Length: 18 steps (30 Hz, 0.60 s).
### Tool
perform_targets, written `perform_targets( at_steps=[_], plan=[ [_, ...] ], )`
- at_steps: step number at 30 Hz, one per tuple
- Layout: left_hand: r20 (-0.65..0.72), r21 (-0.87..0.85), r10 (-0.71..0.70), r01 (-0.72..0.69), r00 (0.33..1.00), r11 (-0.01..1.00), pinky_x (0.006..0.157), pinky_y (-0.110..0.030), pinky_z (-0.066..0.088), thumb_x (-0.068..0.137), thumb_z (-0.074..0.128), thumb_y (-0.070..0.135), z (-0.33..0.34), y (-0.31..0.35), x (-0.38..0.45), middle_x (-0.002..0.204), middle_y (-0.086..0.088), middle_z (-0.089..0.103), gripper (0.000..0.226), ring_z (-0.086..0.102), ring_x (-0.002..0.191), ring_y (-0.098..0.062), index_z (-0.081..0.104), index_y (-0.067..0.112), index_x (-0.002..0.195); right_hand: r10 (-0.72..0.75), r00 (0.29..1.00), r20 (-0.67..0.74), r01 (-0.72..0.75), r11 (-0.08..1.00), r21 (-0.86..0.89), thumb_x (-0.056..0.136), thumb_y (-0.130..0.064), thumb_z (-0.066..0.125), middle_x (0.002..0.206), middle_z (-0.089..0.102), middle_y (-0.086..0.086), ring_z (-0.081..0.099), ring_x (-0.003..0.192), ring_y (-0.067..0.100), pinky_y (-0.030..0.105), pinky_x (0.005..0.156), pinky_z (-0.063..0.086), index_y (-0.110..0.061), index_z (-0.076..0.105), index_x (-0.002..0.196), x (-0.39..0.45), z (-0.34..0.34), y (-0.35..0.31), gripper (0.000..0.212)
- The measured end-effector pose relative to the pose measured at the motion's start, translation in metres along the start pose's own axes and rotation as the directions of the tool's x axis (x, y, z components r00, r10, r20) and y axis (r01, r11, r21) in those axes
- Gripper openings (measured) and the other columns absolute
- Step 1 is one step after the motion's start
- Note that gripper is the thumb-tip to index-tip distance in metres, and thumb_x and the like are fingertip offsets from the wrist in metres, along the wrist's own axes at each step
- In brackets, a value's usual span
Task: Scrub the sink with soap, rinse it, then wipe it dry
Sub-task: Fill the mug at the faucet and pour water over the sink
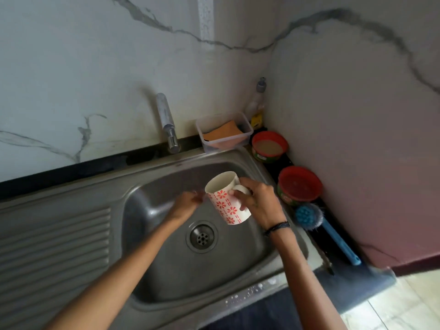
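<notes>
Person, head-camera view: two forearms and two hands visible, entering from bottom edge. Both forearms bare, no sleeves in view. Left hand [188, 202]: bare, no glove; small pale glint on one finger, too blurred to identify. Left wrist: nothing worn. Right hand [258, 201]: bare, no glove. Right wrist: dark wristband [277, 227], thin cords or strands bunched together, black, wrapped around wrist; material not discernible. Rest of body out of frame.

steel sink [166, 277] w/ ribbed drainboard left, round drain [202, 236] mid basin, basin looks dry
</notes>
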<state>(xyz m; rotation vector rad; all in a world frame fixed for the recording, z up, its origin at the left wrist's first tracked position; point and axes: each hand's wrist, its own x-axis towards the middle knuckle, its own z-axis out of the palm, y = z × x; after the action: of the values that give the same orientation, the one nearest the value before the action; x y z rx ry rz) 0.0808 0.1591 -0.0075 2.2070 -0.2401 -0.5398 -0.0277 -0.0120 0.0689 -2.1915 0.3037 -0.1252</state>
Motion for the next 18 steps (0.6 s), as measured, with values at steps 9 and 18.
perform_targets(
  at_steps=[9,18],
  plan=[
    [0.338,0.051,0.326,-0.363,0.883,0.93,0.089,0.001,0.031,0.093,0.054,0.016,0.103,0.021,-0.061,0.127,-0.005,0.058,0.032,0.052,0.114,-0.003,0.058,0.007,0.124,0.047,0.998,0.048,-0.034,0.97,-0.24,0.084,-0.026,0.067,0.072,0.066,-0.001,0.064,0.054,0.006,0.035,0.063,0.053,-0.02,0.064,0.085,-0.069,-0.084,0.021,0.007],
    [0.581,0.111,0.434,-0.596,0.688,0.796,0.101,-0.025,0.031,0.099,0.04,0.013,0.163,0.067,-0.083,0.138,-0.015,0.047,0.033,0.047,0.123,-0.027,0.053,-0.005,0.124,0.334,0.909,0.248,-0.024,0.638,-0.77,0.092,-0.033,0.055,0.111,0.064,-0.004,0.067,0.092,0.014,0.029,0.083,0.047,-0.025,0.056,0.122,-0.083,-0.128,0.011,0.031]
  ],
)
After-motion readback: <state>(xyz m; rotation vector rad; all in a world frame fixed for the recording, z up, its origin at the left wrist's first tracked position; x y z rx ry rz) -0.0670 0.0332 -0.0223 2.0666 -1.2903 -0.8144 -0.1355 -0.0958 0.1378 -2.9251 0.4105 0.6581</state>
